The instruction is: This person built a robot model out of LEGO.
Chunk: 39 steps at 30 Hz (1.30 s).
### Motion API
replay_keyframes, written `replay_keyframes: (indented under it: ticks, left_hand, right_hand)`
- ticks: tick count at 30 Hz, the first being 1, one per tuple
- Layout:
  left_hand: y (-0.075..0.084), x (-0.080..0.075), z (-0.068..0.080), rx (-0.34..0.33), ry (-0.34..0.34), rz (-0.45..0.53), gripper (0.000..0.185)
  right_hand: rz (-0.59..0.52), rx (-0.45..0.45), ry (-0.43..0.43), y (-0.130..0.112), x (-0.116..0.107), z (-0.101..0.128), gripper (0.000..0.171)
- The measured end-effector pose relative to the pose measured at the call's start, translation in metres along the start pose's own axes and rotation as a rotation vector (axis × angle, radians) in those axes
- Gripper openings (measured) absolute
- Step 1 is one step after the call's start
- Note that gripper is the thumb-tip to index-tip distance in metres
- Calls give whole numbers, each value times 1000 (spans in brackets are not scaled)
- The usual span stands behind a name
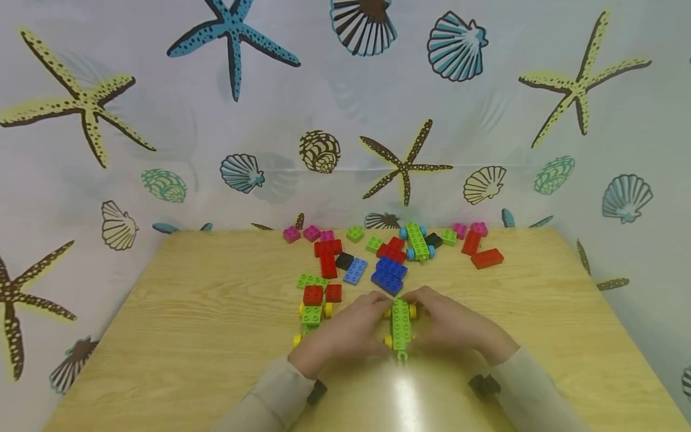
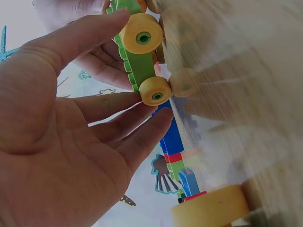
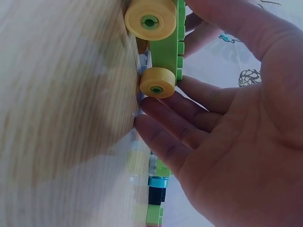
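Note:
A long green toy-brick car base (image 1: pixel 400 327) with yellow wheels stands on the table between both hands. My left hand (image 1: pixel 353 327) holds its left side; in the left wrist view the thumb lies at the near yellow wheel (image 2: pixel 142 34) and the forefinger at the far one. On the other side my right hand (image 1: pixel 456 324) holds the base, its fingertips beside the far yellow wheel (image 3: pixel 157 82) in the right wrist view. Just past the far end lie blue bricks (image 1: pixel 387 276). Left of my left hand stands another yellow-wheeled car with a green brick (image 1: pixel 311 315) on it, partly hidden by the wrist.
Red bricks (image 1: pixel 327 258), a light blue brick (image 1: pixel 355 271) and black bricks (image 1: pixel 344 260) lie farther back. A green car with blue wheels (image 1: pixel 417 242) stands near the table's back edge, with pink bricks (image 1: pixel 312 233) along it. A patterned curtain (image 1: pixel 324 198) hangs behind.

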<state>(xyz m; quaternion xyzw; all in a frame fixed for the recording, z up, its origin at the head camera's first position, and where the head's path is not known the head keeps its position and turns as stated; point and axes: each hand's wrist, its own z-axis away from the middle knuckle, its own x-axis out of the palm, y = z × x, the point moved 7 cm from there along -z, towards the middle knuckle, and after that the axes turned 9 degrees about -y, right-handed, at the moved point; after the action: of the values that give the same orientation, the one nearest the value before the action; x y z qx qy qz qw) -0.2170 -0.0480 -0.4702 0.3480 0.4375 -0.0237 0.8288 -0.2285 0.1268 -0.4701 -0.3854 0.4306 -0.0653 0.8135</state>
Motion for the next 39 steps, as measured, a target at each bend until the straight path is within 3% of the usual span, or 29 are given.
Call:
replay_keyframes:
  ticks: [25,33,39]
  left_hand:
    - [-1,-1,2,-10,0,3,93]
    - [-3,0,3,-27,-16,8,95]
    - [-2,0,1,-23,-24,3,96]
  right_hand:
    - [-17,15,-4,1,-8,4,85]
    - [-78,-12,186,27,-55,10,68]
    - [-11,72,347,53,-99,7,55]
